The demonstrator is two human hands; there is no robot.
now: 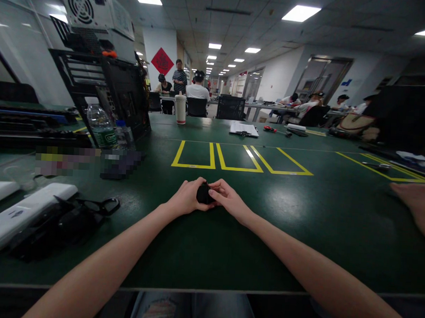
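Note:
A small black round object [203, 194] sits between my two hands, low over the green table [207, 253]; its exact kind cannot be made out. My left hand [188, 195] curves around it from the left, thumb below and fingers above. From the right, my right hand [228, 198] pinches at its edge with thumb and fingertips. The hands nearly touch each other at the object. Part of its surface is hidden behind the fingers. Just beyond them, yellow tape outlines [240, 169] mark the tabletop.
At left stand a black computer case [125, 97], a water bottle [100, 127] and a white power bank [35, 211] beside black glasses [103, 205]. A cup [180, 109], clipboard [244, 129] and red screwdriver [270, 129] lie farther back. Another person's arm [418, 203] rests at right.

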